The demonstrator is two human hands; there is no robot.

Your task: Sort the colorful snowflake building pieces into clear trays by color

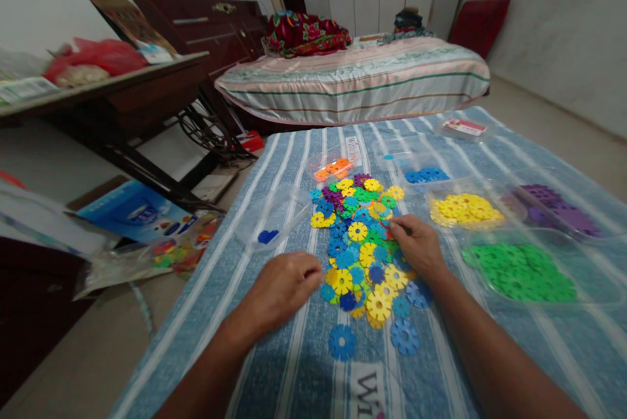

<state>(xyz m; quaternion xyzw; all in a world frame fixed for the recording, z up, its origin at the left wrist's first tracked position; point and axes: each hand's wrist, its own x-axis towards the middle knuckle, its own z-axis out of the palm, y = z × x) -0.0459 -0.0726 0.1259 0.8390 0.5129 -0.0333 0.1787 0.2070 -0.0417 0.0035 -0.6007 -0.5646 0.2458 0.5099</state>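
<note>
A loose pile of notched plastic snowflake discs (358, 232), in yellow, blue, green and purple, lies on the striped cloth between my hands. My left hand (287, 288) hovers at the pile's left edge with fingers curled in; whatever they may hold is hidden. At the right edge, my right hand (418, 244) pinches at the discs, and a sliver of an orange-red disc (390, 232) shows by its fingertips. Two loose blue discs, one left (341, 342) and one right (405, 337), lie nearest me. A clear box with dark blue discs (268, 236) stands beyond my left hand.
Clear boxes hold orange discs (334, 170), blue discs (426, 175), yellow discs (465, 210), purple discs (558, 210) and green discs (522, 269). A lidded box with a red-white card (464, 127) sits at the back. Beyond are a bed (353, 83) and a side table (161, 66).
</note>
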